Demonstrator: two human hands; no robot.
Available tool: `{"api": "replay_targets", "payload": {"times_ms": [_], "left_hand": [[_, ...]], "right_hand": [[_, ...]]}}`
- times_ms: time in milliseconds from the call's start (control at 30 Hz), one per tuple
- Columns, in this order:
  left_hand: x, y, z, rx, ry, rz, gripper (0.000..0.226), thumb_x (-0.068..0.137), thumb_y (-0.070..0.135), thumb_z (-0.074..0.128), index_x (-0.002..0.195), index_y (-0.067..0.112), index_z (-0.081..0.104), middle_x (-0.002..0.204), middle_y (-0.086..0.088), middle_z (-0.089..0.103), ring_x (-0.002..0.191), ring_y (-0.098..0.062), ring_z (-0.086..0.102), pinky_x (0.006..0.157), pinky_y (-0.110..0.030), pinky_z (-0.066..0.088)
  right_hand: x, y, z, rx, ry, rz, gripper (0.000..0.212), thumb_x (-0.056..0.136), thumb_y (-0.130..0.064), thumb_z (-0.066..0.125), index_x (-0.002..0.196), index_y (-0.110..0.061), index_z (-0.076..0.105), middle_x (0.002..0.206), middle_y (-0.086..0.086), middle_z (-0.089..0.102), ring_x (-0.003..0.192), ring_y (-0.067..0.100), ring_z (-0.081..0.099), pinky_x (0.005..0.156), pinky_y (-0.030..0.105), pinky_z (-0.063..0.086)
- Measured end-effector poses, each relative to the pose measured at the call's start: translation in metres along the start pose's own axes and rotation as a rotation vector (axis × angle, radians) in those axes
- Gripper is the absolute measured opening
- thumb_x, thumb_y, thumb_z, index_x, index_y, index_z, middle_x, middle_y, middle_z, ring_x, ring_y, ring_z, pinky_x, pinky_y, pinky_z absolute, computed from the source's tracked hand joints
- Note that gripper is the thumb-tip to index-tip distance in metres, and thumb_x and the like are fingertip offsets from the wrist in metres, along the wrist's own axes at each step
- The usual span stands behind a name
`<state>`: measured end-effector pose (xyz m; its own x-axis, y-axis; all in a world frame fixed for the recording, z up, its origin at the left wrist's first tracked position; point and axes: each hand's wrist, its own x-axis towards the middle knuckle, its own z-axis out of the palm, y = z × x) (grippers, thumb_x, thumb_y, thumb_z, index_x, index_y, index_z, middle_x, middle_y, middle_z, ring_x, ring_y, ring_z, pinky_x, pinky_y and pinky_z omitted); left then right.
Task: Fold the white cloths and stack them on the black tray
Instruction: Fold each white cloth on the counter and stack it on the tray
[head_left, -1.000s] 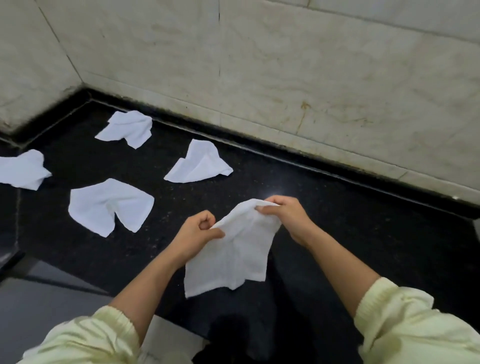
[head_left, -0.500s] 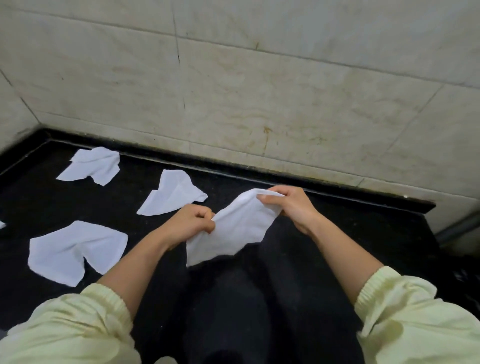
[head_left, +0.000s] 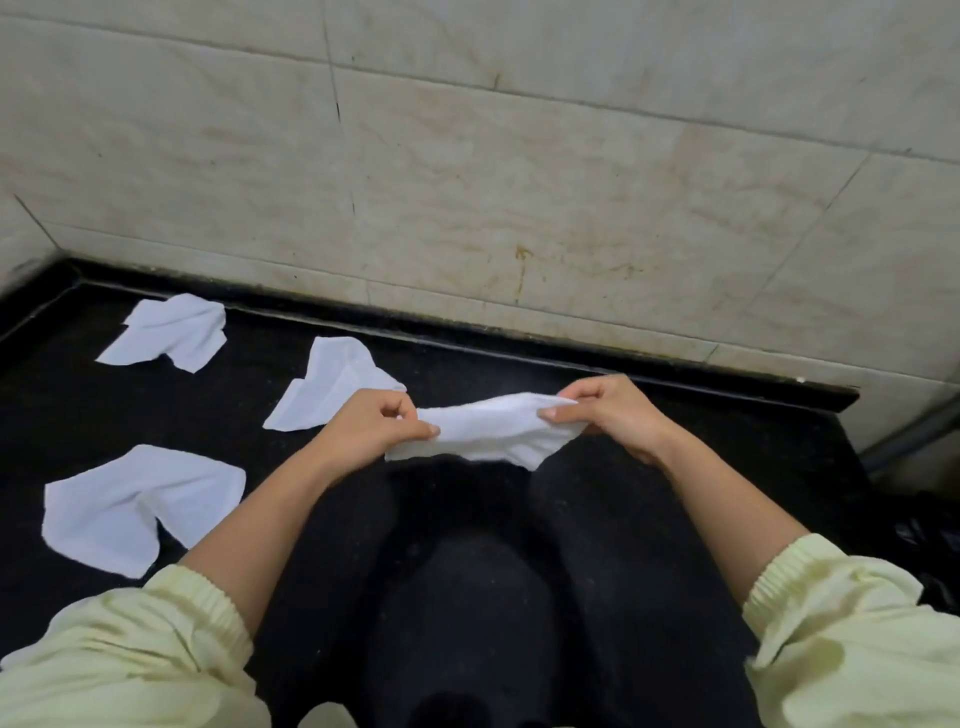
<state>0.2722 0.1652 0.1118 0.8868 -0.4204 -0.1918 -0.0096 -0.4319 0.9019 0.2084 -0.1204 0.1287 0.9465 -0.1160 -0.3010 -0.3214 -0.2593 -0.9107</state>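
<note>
We are looking at a black speckled bench (head_left: 753, 431) running along a wall (head_left: 519, 182) of pale marbled tiles. A rusty stain (head_left: 521, 270) is trailing down one tile just above the bench's back edge. A grey pipe (head_left: 909, 431) is slanting past the bench's right end.

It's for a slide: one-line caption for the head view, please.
A white cloth pinched and stretched between left hand and right hand above a black surface; three more cloths lie left.

The white cloth (head_left: 488, 428) is soft, matt terry fabric. The black counter (head_left: 675, 467) is polished speckled stone. The wall (head_left: 519, 182) is veined, stained marble tile.
</note>
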Motion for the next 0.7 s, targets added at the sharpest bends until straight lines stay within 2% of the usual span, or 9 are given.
{"api": "replay_targets", "payload": {"times_ms": [167, 300, 433, 567, 700], "left_hand": [[-0.022, -0.038, 0.019, 0.191, -0.342, -0.172, 0.039, 0.073, 0.024, 0.080, 0.047, 0.020, 0.051, 0.055, 0.003, 0.047, 0.057, -0.008, 0.042, 0.058, -0.023, 0.035], [-0.039, -0.070, 0.042, 0.272, -0.487, -0.281, 0.039, 0.072, 0.026, 0.078, 0.048, 0.021, 0.048, 0.054, 0.007, 0.045, 0.053, -0.004, 0.041, 0.055, -0.018, 0.035], [-0.045, -0.088, 0.054, 0.201, -0.500, -0.406, 0.041, 0.076, 0.021, 0.076, 0.045, 0.022, 0.048, 0.052, 0.006, 0.044, 0.053, -0.006, 0.041, 0.054, -0.019, 0.038], [-0.044, -0.098, 0.057, 0.154, -0.448, -0.496, 0.043, 0.079, 0.022, 0.074, 0.047, 0.019, 0.045, 0.054, 0.005, 0.044, 0.058, -0.008, 0.046, 0.058, -0.020, 0.045], [-0.038, -0.101, 0.052, 0.065, -0.262, -0.525, 0.043, 0.079, 0.012, 0.073, 0.052, 0.016, 0.039, 0.058, -0.001, 0.046, 0.063, -0.012, 0.055, 0.065, -0.026, 0.058]], "right_hand": [[-0.015, 0.045, 0.008, -0.167, -0.234, 0.193, 0.011, 0.070, -0.018, 0.084, 0.075, -0.011, 0.077, 0.073, 0.003, 0.068, 0.072, 0.011, 0.061, 0.070, 0.027, 0.048], [-0.030, 0.080, 0.022, -0.223, -0.350, 0.322, 0.010, 0.069, -0.018, 0.084, 0.077, -0.015, 0.078, 0.075, -0.003, 0.070, 0.076, 0.006, 0.062, 0.071, 0.024, 0.052], [-0.035, 0.105, 0.032, -0.318, -0.417, 0.418, 0.015, 0.068, -0.012, 0.084, 0.082, -0.015, 0.077, 0.081, -0.001, 0.071, 0.081, 0.011, 0.065, 0.085, 0.032, 0.056], [-0.027, 0.114, 0.036, -0.346, -0.412, 0.421, 0.013, 0.071, -0.014, 0.083, 0.081, -0.018, 0.076, 0.082, -0.007, 0.070, 0.084, 0.009, 0.065, 0.072, 0.021, 0.055], [-0.009, 0.112, 0.034, -0.275, -0.290, 0.348, 0.012, 0.074, -0.014, 0.081, 0.082, -0.010, 0.073, 0.084, -0.003, 0.070, 0.082, 0.009, 0.066, 0.064, 0.017, 0.052]]}}
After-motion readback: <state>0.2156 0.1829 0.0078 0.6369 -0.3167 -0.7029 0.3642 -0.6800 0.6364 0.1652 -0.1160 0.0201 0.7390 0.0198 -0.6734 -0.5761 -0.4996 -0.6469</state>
